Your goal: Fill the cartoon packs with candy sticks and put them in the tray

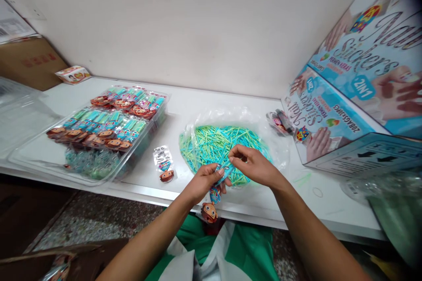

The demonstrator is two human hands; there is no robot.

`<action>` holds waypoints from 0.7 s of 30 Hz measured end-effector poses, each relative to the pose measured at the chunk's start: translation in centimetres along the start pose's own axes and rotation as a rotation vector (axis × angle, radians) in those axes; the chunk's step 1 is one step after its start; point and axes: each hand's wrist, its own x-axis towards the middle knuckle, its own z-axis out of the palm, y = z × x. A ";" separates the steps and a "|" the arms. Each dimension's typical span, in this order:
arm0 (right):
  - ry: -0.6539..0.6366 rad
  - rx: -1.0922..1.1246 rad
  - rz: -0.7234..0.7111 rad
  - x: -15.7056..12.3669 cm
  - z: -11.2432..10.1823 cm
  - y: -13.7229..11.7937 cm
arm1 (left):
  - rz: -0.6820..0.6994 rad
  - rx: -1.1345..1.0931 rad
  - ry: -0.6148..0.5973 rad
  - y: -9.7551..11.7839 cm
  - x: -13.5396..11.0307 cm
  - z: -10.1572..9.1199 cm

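Observation:
My left hand (208,181) grips a small clear packet printed with a cartoon head (209,213), which hangs below the fingers towards the table's front edge. At the packet's upper end my right hand (252,164) is closed in a pinch; blue shows beside its fingertips, but what they hold is hard to make out. Beneath both hands, a heap of thin green and blue sticks (216,142) lies on an open clear plastic bag (280,156). To the left of the heap, a flat packet with a similar head (164,164) rests on the table.
A clear plastic tub (110,180) at left holds rows of filled packets (108,118). Printed Nail Stickers boxes (343,109) stand at right, near a small dark item (279,122). A rubber band (317,192) lies at front right. A brown carton (29,63) stands at back left.

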 end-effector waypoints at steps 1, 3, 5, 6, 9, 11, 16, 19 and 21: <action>0.013 0.014 -0.005 0.1 0.0 0.0 | 0.001 0.013 -0.004 0.0 0.0 0.0; 0.031 0.037 -0.029 0.3 0.2 -0.1 | 0.005 0.037 -0.014 0.0 0.1 0.1; 0.022 0.020 -0.068 0.5 0.3 -0.3 | 0.005 0.070 -0.029 -0.2 0.1 0.0; 0.017 -0.006 -0.093 0.6 0.4 -0.4 | 0.004 0.096 -0.035 -0.3 0.1 -0.1; 0.012 -0.117 -0.178 0.6 0.1 -0.9 | 0.008 0.200 -0.026 -0.4 0.1 -0.4; 0.009 -0.180 -0.232 0.6 -0.1 -1.3 | 0.017 0.261 -0.011 -0.3 0.1 -0.5; 0.060 -0.110 -0.254 0.8 -0.7 -1.8 | 0.053 0.267 0.013 -0.2 0.0 -0.6; 0.266 0.040 -0.210 1.0 -1.2 -1.8 | 0.071 0.221 0.040 -0.7 0.0 -0.8; 0.425 0.149 -0.186 0.9 -1.7 -1.8 | 0.115 0.161 0.093 -0.8 -0.1 -1.1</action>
